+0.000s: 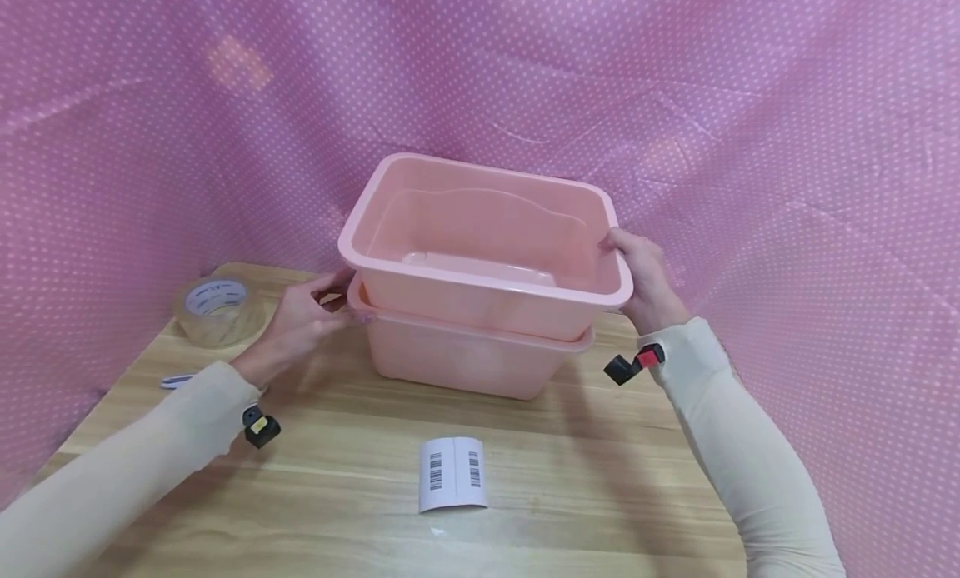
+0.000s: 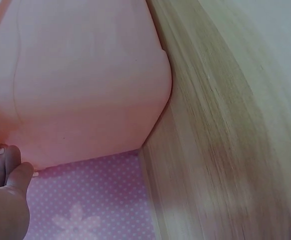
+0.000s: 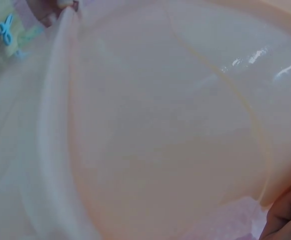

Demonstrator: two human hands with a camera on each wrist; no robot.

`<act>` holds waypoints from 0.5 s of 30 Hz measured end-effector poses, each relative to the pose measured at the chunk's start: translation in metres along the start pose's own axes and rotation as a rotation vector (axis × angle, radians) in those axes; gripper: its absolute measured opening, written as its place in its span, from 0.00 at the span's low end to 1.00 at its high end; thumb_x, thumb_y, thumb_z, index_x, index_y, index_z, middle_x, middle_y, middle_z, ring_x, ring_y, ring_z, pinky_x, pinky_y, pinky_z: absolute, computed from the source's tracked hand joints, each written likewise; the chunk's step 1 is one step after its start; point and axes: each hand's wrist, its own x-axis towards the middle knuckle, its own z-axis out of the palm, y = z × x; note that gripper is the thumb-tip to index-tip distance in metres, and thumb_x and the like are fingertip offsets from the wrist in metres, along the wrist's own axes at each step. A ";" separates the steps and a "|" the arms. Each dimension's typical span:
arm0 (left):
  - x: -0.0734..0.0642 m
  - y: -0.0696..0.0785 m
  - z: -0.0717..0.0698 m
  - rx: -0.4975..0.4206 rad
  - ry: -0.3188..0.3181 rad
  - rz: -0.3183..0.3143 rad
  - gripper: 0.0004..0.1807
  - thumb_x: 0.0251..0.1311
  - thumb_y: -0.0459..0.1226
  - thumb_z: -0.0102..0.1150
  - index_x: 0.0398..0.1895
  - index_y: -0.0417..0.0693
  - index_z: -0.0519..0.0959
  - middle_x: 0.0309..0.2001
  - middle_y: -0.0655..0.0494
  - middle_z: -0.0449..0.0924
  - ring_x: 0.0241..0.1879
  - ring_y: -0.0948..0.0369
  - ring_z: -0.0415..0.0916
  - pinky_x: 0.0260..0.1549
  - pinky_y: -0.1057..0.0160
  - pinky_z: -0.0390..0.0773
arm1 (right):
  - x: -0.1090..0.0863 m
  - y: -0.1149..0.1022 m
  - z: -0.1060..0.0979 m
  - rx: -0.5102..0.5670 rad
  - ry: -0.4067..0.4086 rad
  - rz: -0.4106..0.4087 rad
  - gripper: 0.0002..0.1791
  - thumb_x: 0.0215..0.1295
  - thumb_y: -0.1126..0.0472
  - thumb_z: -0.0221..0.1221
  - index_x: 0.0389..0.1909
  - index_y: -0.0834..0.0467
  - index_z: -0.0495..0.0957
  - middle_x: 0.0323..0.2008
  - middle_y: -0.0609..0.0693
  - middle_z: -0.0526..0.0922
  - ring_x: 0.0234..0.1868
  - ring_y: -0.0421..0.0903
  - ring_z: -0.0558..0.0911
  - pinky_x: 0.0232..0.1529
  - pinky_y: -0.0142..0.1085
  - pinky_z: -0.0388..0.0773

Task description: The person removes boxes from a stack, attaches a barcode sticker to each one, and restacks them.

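Two pink plastic bins stand one inside the other on the table. The upper bin sits partly raised and tilted, its left end higher toward the back, and its inside holds nothing. My right hand grips its right rim, thumb over the inner side. Below it the lower bin rests on the wood. At that bin's left rim, my left hand pinches the edge with thumb and fingers. The left wrist view shows the curled fingers beside the bin wall; the right hand shows at the right wrist view's corner.
A roll of clear packing tape stands at the table's left. Blue-handled scissors lie near it. A white sheet with two barcodes lies in front of the bins. Pink dotted cloth hangs around the wooden table.
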 end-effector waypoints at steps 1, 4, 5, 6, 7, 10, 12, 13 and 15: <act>0.001 0.000 0.000 -0.009 0.004 0.002 0.38 0.58 0.36 0.73 0.71 0.39 0.70 0.66 0.39 0.76 0.57 0.67 0.76 0.57 0.75 0.79 | -0.001 -0.001 0.000 0.006 -0.001 0.005 0.13 0.58 0.73 0.52 0.39 0.62 0.82 0.40 0.48 0.87 0.48 0.44 0.80 0.49 0.31 0.84; 0.003 -0.001 0.001 -0.046 0.012 0.025 0.38 0.56 0.33 0.74 0.70 0.37 0.70 0.66 0.38 0.76 0.54 0.73 0.76 0.55 0.78 0.79 | -0.003 -0.005 0.000 0.016 0.005 0.001 0.14 0.57 0.73 0.52 0.40 0.62 0.82 0.45 0.48 0.85 0.52 0.45 0.78 0.50 0.31 0.83; 0.003 -0.001 0.001 -0.055 0.015 0.032 0.37 0.56 0.33 0.73 0.70 0.36 0.71 0.66 0.37 0.76 0.54 0.74 0.76 0.55 0.78 0.79 | -0.004 -0.007 0.000 0.021 0.010 -0.002 0.14 0.57 0.74 0.52 0.41 0.62 0.82 0.45 0.49 0.85 0.52 0.45 0.78 0.50 0.31 0.83; 0.004 0.000 0.001 -0.055 0.016 0.044 0.37 0.56 0.32 0.73 0.69 0.36 0.71 0.66 0.37 0.76 0.53 0.75 0.76 0.54 0.79 0.79 | -0.005 -0.008 0.000 0.031 0.010 -0.005 0.14 0.57 0.74 0.52 0.41 0.63 0.82 0.45 0.49 0.84 0.51 0.45 0.78 0.48 0.31 0.84; 0.005 0.000 0.001 -0.062 0.019 0.047 0.36 0.56 0.32 0.73 0.69 0.35 0.72 0.65 0.36 0.76 0.52 0.76 0.76 0.54 0.80 0.78 | -0.006 -0.010 0.001 0.037 0.013 -0.009 0.14 0.57 0.74 0.52 0.40 0.63 0.82 0.44 0.49 0.84 0.49 0.45 0.78 0.46 0.31 0.84; 0.005 0.000 0.002 -0.057 0.021 0.056 0.36 0.56 0.31 0.73 0.68 0.35 0.72 0.64 0.36 0.77 0.51 0.77 0.75 0.53 0.82 0.77 | -0.007 -0.014 0.002 0.033 0.008 -0.022 0.13 0.57 0.74 0.52 0.40 0.63 0.81 0.41 0.48 0.83 0.45 0.44 0.79 0.42 0.30 0.85; 0.005 0.000 0.002 -0.048 0.024 0.059 0.35 0.55 0.31 0.74 0.67 0.34 0.73 0.63 0.36 0.78 0.51 0.77 0.75 0.53 0.82 0.77 | -0.008 -0.016 0.003 0.042 0.001 -0.023 0.12 0.56 0.74 0.53 0.39 0.64 0.81 0.40 0.49 0.83 0.44 0.44 0.79 0.40 0.30 0.84; 0.004 0.000 0.002 -0.046 0.024 0.060 0.35 0.55 0.31 0.74 0.67 0.34 0.73 0.62 0.36 0.78 0.51 0.77 0.75 0.53 0.82 0.77 | -0.009 -0.018 0.004 0.032 0.000 -0.028 0.12 0.56 0.74 0.53 0.39 0.64 0.81 0.41 0.48 0.83 0.44 0.44 0.79 0.41 0.30 0.84; 0.004 0.000 0.001 -0.037 0.022 0.069 0.35 0.54 0.30 0.74 0.66 0.33 0.73 0.62 0.36 0.78 0.51 0.77 0.75 0.53 0.83 0.77 | -0.010 -0.020 0.004 0.024 -0.003 -0.034 0.12 0.57 0.73 0.53 0.40 0.63 0.81 0.42 0.48 0.83 0.46 0.44 0.80 0.42 0.30 0.84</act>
